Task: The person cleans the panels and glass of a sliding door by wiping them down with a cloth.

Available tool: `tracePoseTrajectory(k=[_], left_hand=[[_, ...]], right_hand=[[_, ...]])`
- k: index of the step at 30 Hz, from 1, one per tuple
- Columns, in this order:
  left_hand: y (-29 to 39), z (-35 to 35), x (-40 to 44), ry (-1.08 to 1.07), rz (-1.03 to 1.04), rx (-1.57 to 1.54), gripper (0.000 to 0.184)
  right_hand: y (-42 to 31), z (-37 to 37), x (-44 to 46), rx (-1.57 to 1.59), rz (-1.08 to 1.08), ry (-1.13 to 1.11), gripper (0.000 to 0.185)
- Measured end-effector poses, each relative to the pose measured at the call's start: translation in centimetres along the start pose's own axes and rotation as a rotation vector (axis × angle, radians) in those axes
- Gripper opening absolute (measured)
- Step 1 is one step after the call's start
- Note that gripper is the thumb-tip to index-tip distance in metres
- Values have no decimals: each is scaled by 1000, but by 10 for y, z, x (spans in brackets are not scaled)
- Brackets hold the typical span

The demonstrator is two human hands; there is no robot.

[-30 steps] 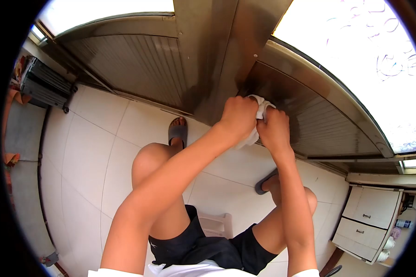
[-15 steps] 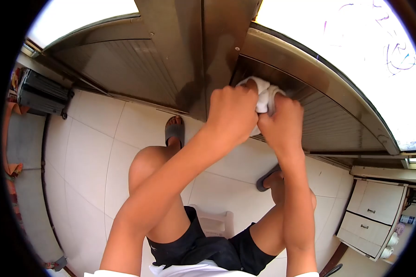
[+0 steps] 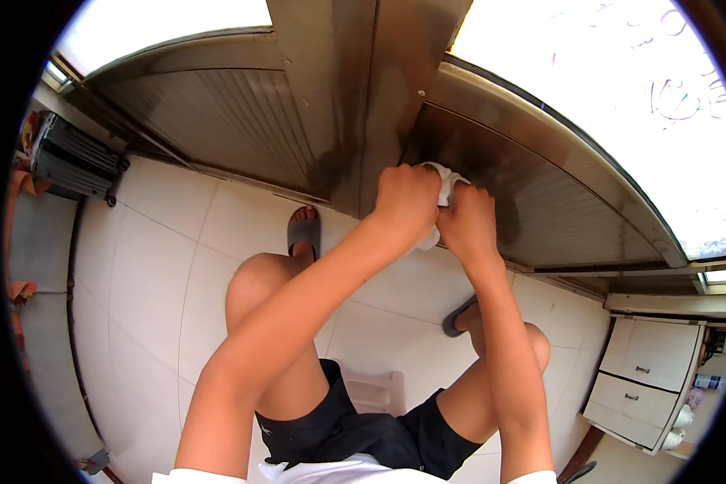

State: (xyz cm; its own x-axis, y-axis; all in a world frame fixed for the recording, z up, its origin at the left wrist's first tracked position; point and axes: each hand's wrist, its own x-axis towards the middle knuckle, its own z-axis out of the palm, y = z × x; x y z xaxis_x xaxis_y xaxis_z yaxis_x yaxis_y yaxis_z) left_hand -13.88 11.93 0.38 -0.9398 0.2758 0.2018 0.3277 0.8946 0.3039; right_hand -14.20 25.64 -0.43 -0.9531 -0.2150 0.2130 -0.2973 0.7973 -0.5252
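A bunched white cloth [image 3: 446, 182] is gripped between my two hands, held close to the lower panel of a brown metal door [image 3: 532, 189]. My left hand [image 3: 409, 202] closes on the cloth's left side, and my right hand [image 3: 469, 224] closes on its right side. A loose end of the cloth hangs below my left hand. Dark smudges, perhaps wet, mark the panel just above the cloth. Whether the cloth touches the panel I cannot tell for sure.
Beneath me is a plastic stool [image 3: 371, 391] on the tiled floor [image 3: 149, 242]. A black suitcase [image 3: 77, 157] stands at the far left, beside a grey seat [image 3: 44, 242]. At the right is a white drawer cabinet [image 3: 641, 379]. Frosted panes [image 3: 597, 64] fill the door's upper part.
Both hands have moved down and a little to the left with the cloth, uncovering more of the smudged panel. The view has shifted slightly.
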Motion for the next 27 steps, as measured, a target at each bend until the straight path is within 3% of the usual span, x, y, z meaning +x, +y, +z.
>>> tracePoseTrajectory(k=[3,7,9,12,21,27], left_hand=[[7,-12,0,-9,-21,-38,18],[24,-48,3,205,-49,-274,23],[30,-58,9,318,11,-391,27],[38,-57,8,260,-40,-386,25],[24,-22,2,99,-36,-281,22],[15,8,1,21,2,-198,21]], right_hand=[[-6,-15,-3,-15,-7,32,17],[-22,-48,4,137,-58,344,21],[-30,-64,9,155,-21,365,20],[-25,-64,8,92,-48,381,20],[-17,-48,5,30,70,113,20],[9,-24,-2,-181,62,9,19]])
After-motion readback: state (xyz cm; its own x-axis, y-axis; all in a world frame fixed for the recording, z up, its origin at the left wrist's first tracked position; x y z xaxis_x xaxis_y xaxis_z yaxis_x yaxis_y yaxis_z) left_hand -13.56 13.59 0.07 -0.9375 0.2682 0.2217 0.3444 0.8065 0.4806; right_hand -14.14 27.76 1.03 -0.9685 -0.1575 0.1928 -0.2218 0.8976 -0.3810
